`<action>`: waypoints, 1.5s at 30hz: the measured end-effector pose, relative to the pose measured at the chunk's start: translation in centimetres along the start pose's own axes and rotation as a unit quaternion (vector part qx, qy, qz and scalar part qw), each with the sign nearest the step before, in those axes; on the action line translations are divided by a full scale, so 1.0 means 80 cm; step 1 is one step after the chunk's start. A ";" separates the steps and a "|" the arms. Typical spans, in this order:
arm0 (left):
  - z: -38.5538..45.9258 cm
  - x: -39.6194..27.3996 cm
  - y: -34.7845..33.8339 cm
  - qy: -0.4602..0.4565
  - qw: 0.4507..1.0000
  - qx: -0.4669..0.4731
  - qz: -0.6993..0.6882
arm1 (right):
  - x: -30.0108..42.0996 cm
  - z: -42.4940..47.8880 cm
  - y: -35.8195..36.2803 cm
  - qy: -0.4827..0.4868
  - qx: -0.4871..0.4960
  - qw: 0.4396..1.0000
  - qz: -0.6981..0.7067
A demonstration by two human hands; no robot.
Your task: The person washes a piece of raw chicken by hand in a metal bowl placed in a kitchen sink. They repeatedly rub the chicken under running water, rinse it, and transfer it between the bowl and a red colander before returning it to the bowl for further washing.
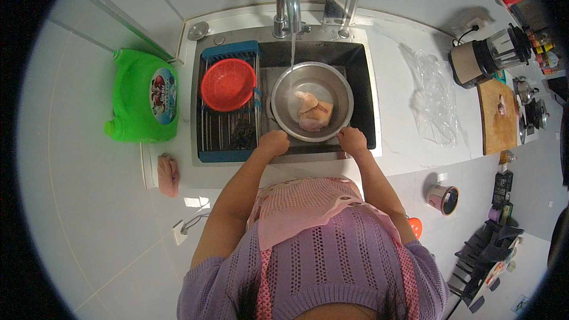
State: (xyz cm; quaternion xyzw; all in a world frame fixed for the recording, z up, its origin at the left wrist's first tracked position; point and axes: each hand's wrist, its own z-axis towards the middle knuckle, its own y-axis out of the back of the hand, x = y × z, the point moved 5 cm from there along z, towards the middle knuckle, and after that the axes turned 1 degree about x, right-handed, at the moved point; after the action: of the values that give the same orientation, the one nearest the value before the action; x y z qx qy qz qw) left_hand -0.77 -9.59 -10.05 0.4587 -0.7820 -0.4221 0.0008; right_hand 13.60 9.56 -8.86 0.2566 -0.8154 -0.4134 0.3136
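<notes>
A metal basin (312, 138) stands in the sink, with pale pieces of raw meat (314, 113) lying in water inside. Water runs into it from the chrome faucet (289, 4). Just beyond the basin's lower left side is my left hand (274, 142), its fingers curled by the sink's front edge; whether it grips anything is hidden. My right hand (352, 140) is at the basin's lower right rim, fingers bent and thumb by the rim; its hold cannot be made out. A red plastic colander (228, 84) rests on the blue-ended drying rack (226, 156) over the sink's left part.
A cleaver (341, 2) leans against the wall behind the sink. On the right counter lie a clear plastic bag (433, 98), a blender (484, 55) and a wooden cutting board (495, 120). A green jug (142, 98) and a pink cloth (168, 175) are at the left.
</notes>
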 end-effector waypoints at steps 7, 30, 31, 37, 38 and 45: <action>0.005 0.006 -0.003 0.000 1.000 -0.008 -0.006 | -0.002 0.003 -0.004 0.000 0.001 1.000 -0.013; 0.013 0.011 -0.009 -0.012 1.000 -0.005 0.001 | 0.001 0.000 0.001 -0.009 0.021 1.000 -0.019; 0.013 0.012 -0.010 -0.012 1.000 -0.002 0.000 | 0.001 0.000 0.001 -0.009 0.021 1.000 -0.019; 0.022 0.019 -0.018 0.001 1.000 0.008 0.001 | -0.003 0.006 -0.006 -0.010 0.021 0.999 -0.029; 0.023 0.021 -0.019 0.003 1.000 0.006 -0.001 | -0.002 0.005 -0.005 -0.012 0.022 0.999 -0.027; 0.015 0.015 -0.010 0.007 1.000 0.007 -0.019 | -0.006 0.005 -0.006 -0.018 0.016 1.000 -0.007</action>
State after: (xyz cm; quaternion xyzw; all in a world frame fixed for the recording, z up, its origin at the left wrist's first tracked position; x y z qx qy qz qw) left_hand -1.32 -9.84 -11.82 0.4762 -0.7761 -0.4133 -0.0051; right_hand 13.70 9.86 -9.56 0.2592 -0.8257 -0.4074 0.2917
